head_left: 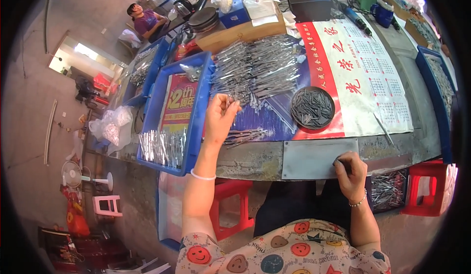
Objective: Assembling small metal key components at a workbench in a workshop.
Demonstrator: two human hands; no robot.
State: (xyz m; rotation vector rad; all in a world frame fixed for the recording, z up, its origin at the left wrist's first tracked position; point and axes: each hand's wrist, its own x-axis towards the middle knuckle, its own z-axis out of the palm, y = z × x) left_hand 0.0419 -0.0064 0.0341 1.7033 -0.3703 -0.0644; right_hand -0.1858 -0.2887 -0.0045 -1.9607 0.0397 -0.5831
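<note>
My left hand [221, 119] is closed in a pinch at the near edge of a heap of thin silvery metal pieces [270, 68]. Whatever sits between its fingertips is too small to make out. My right hand [351, 178] is curled at the near edge of a grey metal plate [314, 158]. A small dark bit shows at its fingertips, its kind unclear. Between the heap and a calendar sheet [380, 85] stands a round dish [294, 118] of short dark strips. Several long silvery pieces [164, 146] lie side by side in the blue tray [198, 122] left of my left hand.
A thin rod [384, 129] lies on the calendar's near part. Another blue bin [444, 117] bounds the table's right end. Boxes, a blue mug [382, 13] and a cardboard strip [243, 33] crowd the far side. Red stools [233, 207] stand below; a person [145, 22] sits far left.
</note>
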